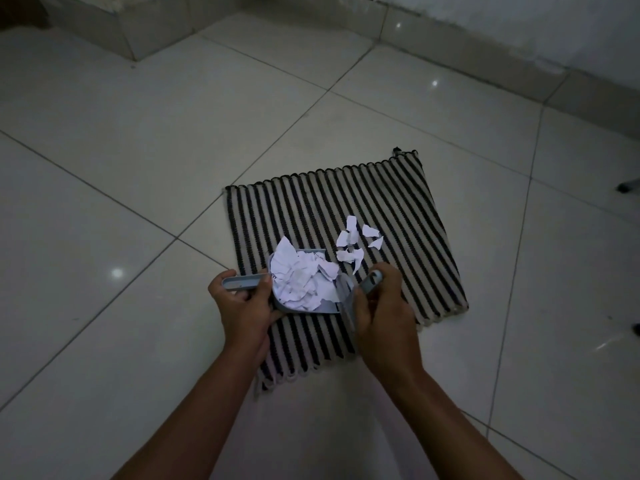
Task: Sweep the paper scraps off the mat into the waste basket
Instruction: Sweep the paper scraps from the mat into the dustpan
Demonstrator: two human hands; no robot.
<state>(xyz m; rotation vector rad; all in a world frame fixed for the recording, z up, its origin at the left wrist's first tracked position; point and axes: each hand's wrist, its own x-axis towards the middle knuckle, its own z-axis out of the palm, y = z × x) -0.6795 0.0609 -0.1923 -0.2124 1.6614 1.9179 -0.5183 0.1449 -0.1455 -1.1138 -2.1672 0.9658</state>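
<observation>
Reaching in from the bottom edge, the person's left hand (242,306) has its fingers curled round the flat handle of a small grey-blue plastic dustpan (301,310), thumb on top. The right hand (381,306) sits just beside it, on the other side of the pan, and grips the short grey-blue plastic handle of a hand brush (370,281). The bristles point down and toward the pan's open side; they are blurred. Both hands are over the near half of a woven black-and-cream striped mat (398,209).

Between the two hands, the pan is heaped with torn white paper scraps (304,282), some rising above its rim. A smaller cluster of loose white paper pieces (356,242) lies on the mat just past the right hand's knuckles and beside the pan's far right corner, near the brush but apart from it.

The mat rests askew on a glossy pale tiled floor (138,168). Farther off, a pale tiled skirting (485,46) runs along the wall. At the right edge a dark furniture foot (623,187) touches the floor.
</observation>
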